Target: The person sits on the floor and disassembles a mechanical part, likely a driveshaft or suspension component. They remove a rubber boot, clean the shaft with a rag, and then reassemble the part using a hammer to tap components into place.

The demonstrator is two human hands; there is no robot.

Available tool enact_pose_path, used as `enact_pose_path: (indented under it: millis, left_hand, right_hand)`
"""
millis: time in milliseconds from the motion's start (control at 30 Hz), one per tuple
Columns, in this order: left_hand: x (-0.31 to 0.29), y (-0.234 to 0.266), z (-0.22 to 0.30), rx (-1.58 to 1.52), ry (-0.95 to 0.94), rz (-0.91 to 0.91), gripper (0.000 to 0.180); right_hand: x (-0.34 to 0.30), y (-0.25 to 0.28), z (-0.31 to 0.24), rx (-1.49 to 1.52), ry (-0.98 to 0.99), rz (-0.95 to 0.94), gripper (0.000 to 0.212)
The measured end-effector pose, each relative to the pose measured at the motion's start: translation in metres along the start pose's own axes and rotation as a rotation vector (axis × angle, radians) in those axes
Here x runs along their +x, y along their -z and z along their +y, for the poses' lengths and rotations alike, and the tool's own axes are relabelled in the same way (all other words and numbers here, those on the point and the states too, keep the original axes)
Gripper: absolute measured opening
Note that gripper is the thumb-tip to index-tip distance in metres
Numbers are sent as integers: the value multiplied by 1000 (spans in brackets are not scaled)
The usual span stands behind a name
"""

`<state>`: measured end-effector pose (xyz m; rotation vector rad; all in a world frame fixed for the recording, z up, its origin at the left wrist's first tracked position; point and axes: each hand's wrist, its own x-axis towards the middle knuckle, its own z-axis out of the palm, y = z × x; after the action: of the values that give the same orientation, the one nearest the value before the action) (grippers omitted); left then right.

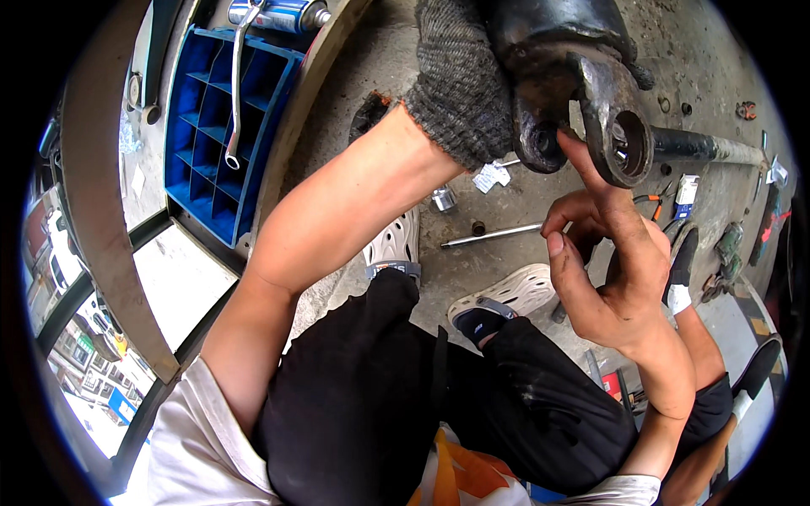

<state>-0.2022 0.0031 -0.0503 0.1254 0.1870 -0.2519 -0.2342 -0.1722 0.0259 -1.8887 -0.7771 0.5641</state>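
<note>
A heavy black metal yoke with two forked ears and round bores hangs at the top, on the end of a thick black shaft. My left hand, in a dark grey knitted glove, grips it from the left and beneath. Gloved fingertips show at its right side, while the palm is hidden. My bare right hand is below the yoke, its index finger stretched up into the gap between the ears, close to the left bore. The other fingers curl loosely with nothing between them.
A blue compartment tray with a wrench across it and a spray can lie at left. On the floor are a metal bar, a socket and a long black pipe. Another person's arm is at right.
</note>
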Motion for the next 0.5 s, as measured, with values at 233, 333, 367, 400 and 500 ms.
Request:
enact_pose_path:
  millis: [233,333,367,400,500]
  left_hand:
    - [2,-3,-2,-22,4,15,61]
    - [3,0,-1,-38,12,7,61]
    - [3,1,-1,-50,17,-16,61]
    - [4,3,0,-77,25,-70,62]
    - [0,1,-1,-60,84,-33,63]
  right_hand:
    - [1,-2,2,-74,-3,-35,69]
    - [5,-2,5,-95,10,-43,68]
    - [5,-2,6,-99,25,-43,67]
    - [8,-2,7,-100,49,-40,65]
    - [13,5,11,-92,107,-79,59]
